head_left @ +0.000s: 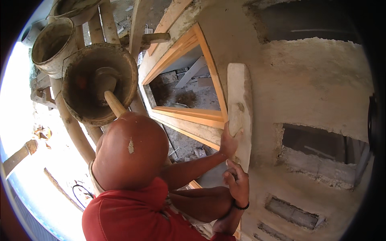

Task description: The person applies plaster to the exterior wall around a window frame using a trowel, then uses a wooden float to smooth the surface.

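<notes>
Neither of my hands is in view. Close in front of me, a co-worker in a red shirt (124,215) faces the wall, seen from above and behind. One of the co-worker's hands (228,143) rests against a long, plaster-smeared board (239,96) standing along the wall beside a wooden window frame (212,70). The co-worker's other hand (238,185), with a dark bracelet at the wrist, is raised near the board's lower part with its fingers bent. Whether that hand touches the board, I cannot tell.
A dirty bucket (70,98) holds a scoop with a wooden handle (114,103). More buckets (44,66) stand beyond it on wooden poles (66,120). Rough-edged openings (317,146) break the plastered wall (305,84) on the right. Rubble lies beyond the window frame.
</notes>
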`<state>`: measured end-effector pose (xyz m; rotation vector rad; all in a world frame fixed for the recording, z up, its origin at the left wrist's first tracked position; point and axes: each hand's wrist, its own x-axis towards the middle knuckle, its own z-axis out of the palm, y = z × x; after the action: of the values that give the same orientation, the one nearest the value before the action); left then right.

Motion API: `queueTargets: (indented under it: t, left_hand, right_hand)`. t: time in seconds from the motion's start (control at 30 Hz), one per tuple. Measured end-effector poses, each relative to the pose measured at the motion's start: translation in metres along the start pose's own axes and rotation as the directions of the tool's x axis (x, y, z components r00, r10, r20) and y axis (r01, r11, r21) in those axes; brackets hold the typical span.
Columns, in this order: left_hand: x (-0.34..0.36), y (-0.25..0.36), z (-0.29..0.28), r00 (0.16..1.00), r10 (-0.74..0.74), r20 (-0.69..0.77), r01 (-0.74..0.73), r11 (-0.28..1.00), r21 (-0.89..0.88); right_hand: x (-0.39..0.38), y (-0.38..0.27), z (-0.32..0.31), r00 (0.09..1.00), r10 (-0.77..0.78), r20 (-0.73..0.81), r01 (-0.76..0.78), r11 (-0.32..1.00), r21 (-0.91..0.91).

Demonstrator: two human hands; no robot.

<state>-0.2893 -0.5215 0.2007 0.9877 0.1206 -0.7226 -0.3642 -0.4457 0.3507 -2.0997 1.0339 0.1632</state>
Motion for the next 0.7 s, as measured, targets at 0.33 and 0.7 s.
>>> queueTargets:
  t: [0.33,0.7]
  left_hand:
    - [-0.001,0.019,0.012,0.987,0.159,0.018,-0.160,0.985,0.067]
    - [0.056,0.077,0.013,0.994,-0.064,0.089,0.072,0.994,-0.083]
  right_hand:
    - [-0.015,0.015,-0.001,0.996,0.035,0.076,-0.031,0.998,-0.063]
    - [-0.017,0.015,-0.002,0.992,0.113,0.054,-0.113,0.994,-0.004]
